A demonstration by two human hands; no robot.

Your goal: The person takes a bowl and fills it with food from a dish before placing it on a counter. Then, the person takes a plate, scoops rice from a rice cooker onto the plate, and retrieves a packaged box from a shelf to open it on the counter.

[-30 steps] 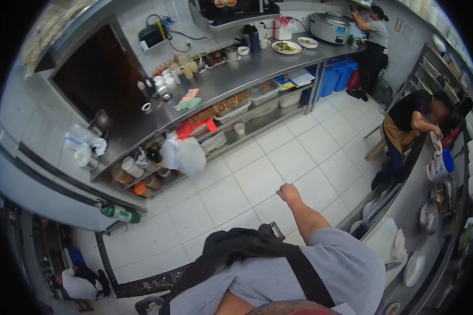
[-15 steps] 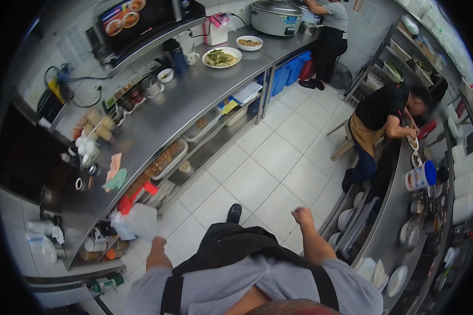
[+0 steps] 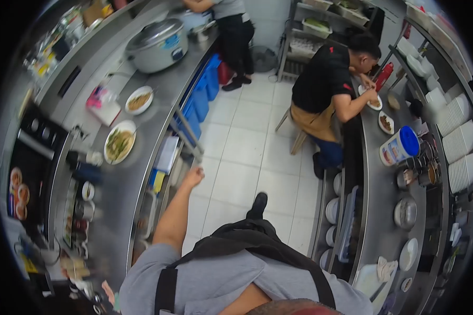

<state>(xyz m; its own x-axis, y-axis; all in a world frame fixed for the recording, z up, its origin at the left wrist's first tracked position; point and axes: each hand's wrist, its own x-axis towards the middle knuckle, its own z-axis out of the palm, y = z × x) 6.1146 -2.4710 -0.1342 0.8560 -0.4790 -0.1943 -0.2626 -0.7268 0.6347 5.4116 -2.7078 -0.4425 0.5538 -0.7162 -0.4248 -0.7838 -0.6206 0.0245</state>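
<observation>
My left hand (image 3: 195,177) hangs at the end of my outstretched forearm, beside the shelf under the left steel counter (image 3: 158,131). Its fingers look curled in, and I see nothing in them. Closest to it are the counter's leg and a shelf with papers (image 3: 166,153). My right hand is out of view, with only the shoulder on that side showing. Up on the left counter stand a white plate of green vegetables (image 3: 119,143) and a white bowl of food (image 3: 139,100).
A large rice cooker (image 3: 156,46) stands farther along the left counter, with blue bins (image 3: 197,100) beneath. One person (image 3: 320,89) sits eating at the right counter, near a blue-lidded tub (image 3: 399,146). Another person (image 3: 234,37) stands at the back. White floor tiles (image 3: 242,136) run between.
I have stepped forward along the aisle, and the view has turned left to right. My left hand has swung forward; my right hand has dropped out of view.
</observation>
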